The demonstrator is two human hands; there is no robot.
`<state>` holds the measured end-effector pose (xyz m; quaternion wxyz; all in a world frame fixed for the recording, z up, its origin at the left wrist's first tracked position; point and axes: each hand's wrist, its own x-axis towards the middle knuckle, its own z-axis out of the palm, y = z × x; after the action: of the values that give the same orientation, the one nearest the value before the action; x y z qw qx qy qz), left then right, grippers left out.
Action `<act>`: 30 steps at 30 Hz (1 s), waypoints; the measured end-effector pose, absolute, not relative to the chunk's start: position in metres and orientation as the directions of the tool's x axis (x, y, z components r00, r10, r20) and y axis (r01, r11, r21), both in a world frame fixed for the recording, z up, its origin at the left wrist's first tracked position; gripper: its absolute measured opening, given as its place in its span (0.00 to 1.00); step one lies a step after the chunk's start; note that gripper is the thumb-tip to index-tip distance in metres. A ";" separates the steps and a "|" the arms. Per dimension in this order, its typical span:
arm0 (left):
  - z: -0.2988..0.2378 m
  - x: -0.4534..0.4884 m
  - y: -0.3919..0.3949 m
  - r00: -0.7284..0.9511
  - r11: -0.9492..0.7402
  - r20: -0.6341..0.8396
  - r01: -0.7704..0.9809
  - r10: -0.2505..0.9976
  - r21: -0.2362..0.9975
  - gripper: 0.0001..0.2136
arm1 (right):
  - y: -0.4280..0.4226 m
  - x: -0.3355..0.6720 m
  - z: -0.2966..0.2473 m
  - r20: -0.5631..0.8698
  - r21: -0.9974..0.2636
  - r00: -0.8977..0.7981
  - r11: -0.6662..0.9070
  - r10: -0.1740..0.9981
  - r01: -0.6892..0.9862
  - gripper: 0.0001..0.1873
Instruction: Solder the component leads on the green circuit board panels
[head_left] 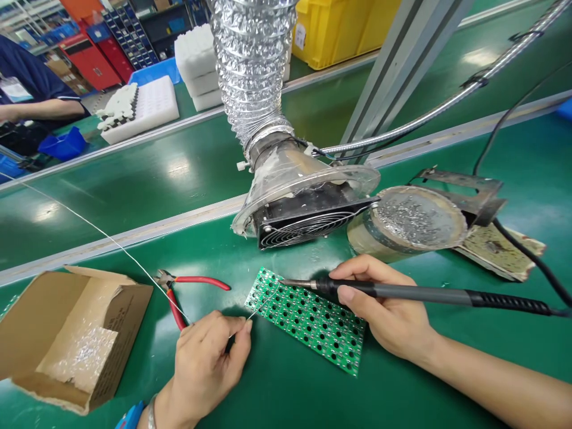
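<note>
My right hand (pixel 388 310) grips a soldering iron (pixel 415 292) by its dark handle. The iron's metal tip meets the upper left part of a green circuit board (pixel 308 322), which is dotted with rows of black round holes and lies at a slant on the bench. Between thumb and forefinger, my left hand (pixel 212 357) pinches a thin solder wire (pixel 259 310). Its free end reaches over the board close to the iron tip; the other end trails away to the upper left. Red-handled cutters (pixel 172 292) rest just beyond my left hand.
Over the board hangs a fume extractor fan (pixel 308 220) on a silver duct (pixel 257 65). A round tin (pixel 415 217) of solder bits stands behind my right hand, beside a metal iron stand (pixel 473 187) and sponge (pixel 500 250). An open cardboard box (pixel 120 333) sits left. Another person's arm (pixel 44 110) shows far left.
</note>
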<state>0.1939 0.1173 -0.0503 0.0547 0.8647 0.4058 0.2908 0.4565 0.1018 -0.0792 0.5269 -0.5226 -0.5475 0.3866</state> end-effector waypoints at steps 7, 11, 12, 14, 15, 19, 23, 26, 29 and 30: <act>-0.050 0.192 0.116 0.488 -0.659 0.468 0.672 0.737 0.336 0.06 | 0.099 0.458 -0.084 0.088 -0.996 0.175 0.091 0.981 -0.005 0.05; -0.051 0.193 0.115 0.481 -0.654 0.470 0.678 0.740 0.335 0.06 | 0.101 0.454 -0.084 0.039 -0.998 0.176 0.045 0.984 -0.034 0.04; -0.051 0.193 0.115 0.481 -0.654 0.471 0.679 0.739 0.333 0.06 | 0.102 0.453 -0.084 0.046 -0.999 0.170 0.049 0.984 -0.011 0.03; -0.051 0.193 0.116 0.483 -0.651 0.463 0.682 0.743 0.333 0.06 | 0.103 0.453 -0.085 0.067 -0.997 0.155 0.061 0.986 0.045 0.02; -0.051 0.193 0.116 0.483 -0.649 0.459 0.684 0.746 0.333 0.06 | 0.102 0.452 -0.086 0.080 -0.995 0.148 0.070 0.986 0.068 0.02; -0.050 0.194 0.116 0.482 -0.647 0.459 0.688 0.747 0.330 0.06 | 0.101 0.453 -0.085 0.120 -0.987 0.121 0.105 0.985 0.123 0.02; -0.050 0.193 0.116 0.482 -0.646 0.459 0.691 0.746 0.324 0.06 | 0.101 0.452 -0.081 0.139 -0.979 0.098 0.122 0.985 0.164 0.04; -0.050 0.194 0.116 0.479 -0.642 0.457 0.695 0.750 0.324 0.06 | 0.103 0.451 -0.079 0.141 -0.976 0.095 0.123 0.985 0.178 0.04; -0.051 0.195 0.117 0.478 -0.640 0.456 0.695 0.751 0.328 0.06 | 0.103 0.451 -0.079 0.142 -0.976 0.096 0.123 0.985 0.179 0.04; -0.052 0.196 0.117 0.477 -0.641 0.457 0.695 0.751 0.327 0.06 | 0.102 0.451 -0.080 0.141 -0.977 0.096 0.123 0.985 0.175 0.04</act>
<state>0.1960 0.1168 -0.0516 0.0482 0.8581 0.4211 0.2898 0.4513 0.1022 -0.0802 0.5143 -0.5325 -0.5449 0.3937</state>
